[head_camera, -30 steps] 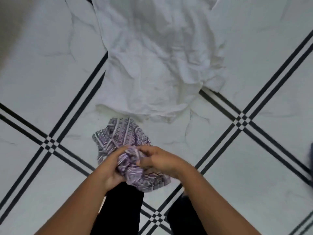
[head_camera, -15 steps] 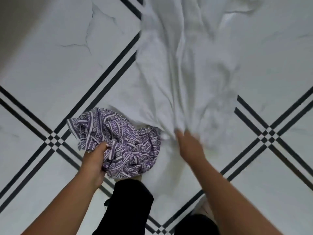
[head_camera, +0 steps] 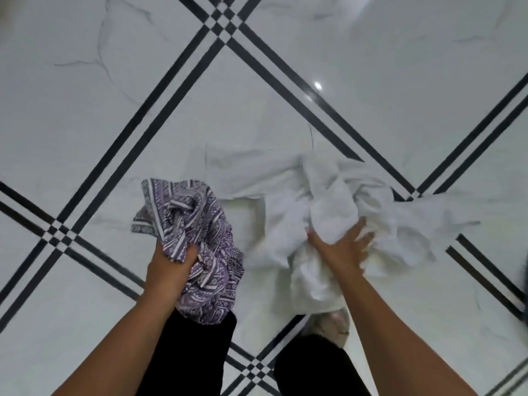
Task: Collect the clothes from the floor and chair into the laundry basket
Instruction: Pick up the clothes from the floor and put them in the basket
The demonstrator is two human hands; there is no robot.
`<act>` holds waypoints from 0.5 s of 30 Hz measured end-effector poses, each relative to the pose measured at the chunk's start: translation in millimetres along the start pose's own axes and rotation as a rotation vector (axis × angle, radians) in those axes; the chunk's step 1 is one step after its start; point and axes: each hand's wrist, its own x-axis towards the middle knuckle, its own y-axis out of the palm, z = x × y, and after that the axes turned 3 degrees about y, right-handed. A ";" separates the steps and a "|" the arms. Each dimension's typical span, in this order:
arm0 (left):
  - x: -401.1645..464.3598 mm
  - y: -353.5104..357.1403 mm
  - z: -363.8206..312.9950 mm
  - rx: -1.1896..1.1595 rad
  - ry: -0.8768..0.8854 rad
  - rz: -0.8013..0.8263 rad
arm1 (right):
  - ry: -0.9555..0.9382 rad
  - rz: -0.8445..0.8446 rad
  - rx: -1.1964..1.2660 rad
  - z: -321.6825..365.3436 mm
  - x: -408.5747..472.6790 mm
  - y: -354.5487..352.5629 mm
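While the left hand (head_camera: 171, 267) is clenched on a bunched purple patterned cloth (head_camera: 194, 241) lifted clear of the floor (head_camera: 85, 110) (a fistful, the rest dangling), the white garment (head_camera: 337, 218) lies just right of it, spread sideways across the tiles. The right hand (head_camera: 340, 252), nearer, presses splayed fingers (head_camera: 358, 227) into its heap; motion blur hides whether they have closed. No basket shows.

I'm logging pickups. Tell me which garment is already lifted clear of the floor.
The purple patterned cloth, bunched in the left hand. The white garment still lies spread on the floor, with the right hand only gathering it.
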 end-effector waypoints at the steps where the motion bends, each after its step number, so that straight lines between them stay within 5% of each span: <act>1: 3.4 7.7 -0.9 0.025 0.015 0.005 | 0.015 0.078 -0.039 0.8 2.2 11.8; 6: -0.9 34.2 7.5 0.078 0.136 0.078 | -0.192 -0.046 -0.110 -8.9 -0.5 47.1; 9: -32.4 28.3 4.5 0.124 0.181 0.097 | -0.254 0.195 -0.029 -8.8 -19.0 18.7; 15: -164.9 -32.9 -42.3 -0.006 0.157 0.170 | -0.416 0.658 0.151 2.6 -153.5 -153.4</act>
